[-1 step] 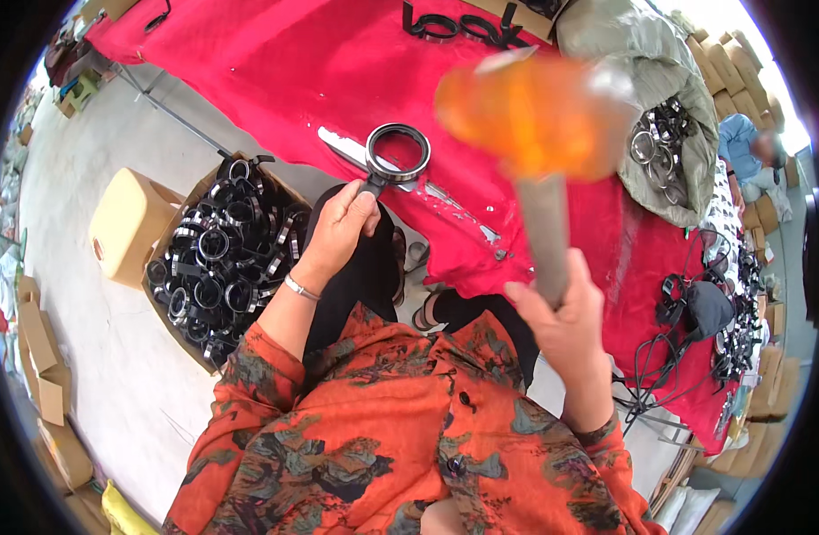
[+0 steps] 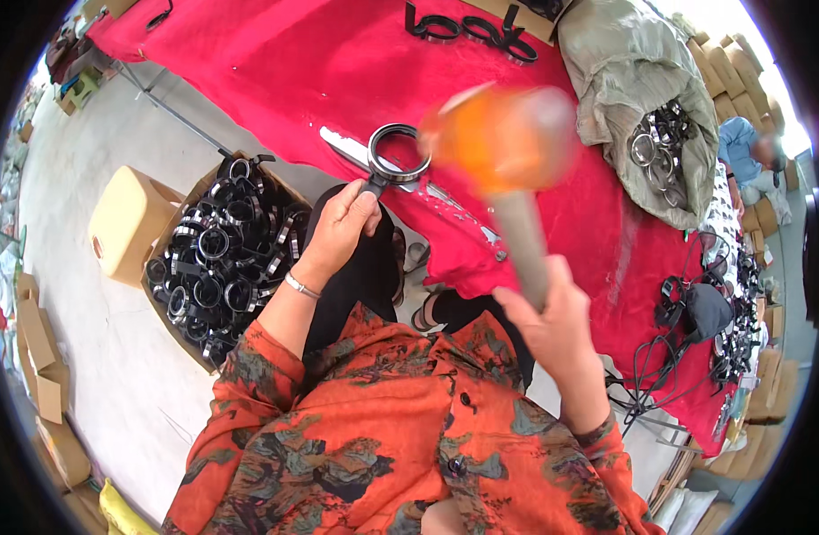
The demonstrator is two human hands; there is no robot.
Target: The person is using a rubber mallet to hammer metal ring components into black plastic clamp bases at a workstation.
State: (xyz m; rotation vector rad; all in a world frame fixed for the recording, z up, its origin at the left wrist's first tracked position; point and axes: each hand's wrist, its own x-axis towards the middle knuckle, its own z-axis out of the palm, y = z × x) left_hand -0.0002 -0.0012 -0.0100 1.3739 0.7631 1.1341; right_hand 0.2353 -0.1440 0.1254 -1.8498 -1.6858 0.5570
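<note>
In my left hand (image 2: 345, 221) is a black ring with a short handle (image 2: 374, 160), shaped like a magnifying glass. My fingers close round its handle, and the ring rests at the near edge of the red-covered table (image 2: 284, 98). A mallet (image 2: 498, 143) with an orange head and a grey handle is gripped in my right hand (image 2: 559, 316). Its head is smeared by motion and appears close to the ring's right side; whether they touch I cannot tell. Beneath the ring lies a pale, worn strip (image 2: 342, 143) along the table edge.
To my left, a cardboard box (image 2: 173, 334) holds many similar black rings, beside a beige plastic container (image 2: 128, 223). A grey-green sack (image 2: 596, 111) with more rings lies on the right. Several rings (image 2: 439, 28) sit at the far side. Black cables (image 2: 646, 383) hang off the right edge.
The mallet has swung left, its head now nearer the ring. My right hand has shifted slightly left with it. My left hand and the ring have hardly moved.
</note>
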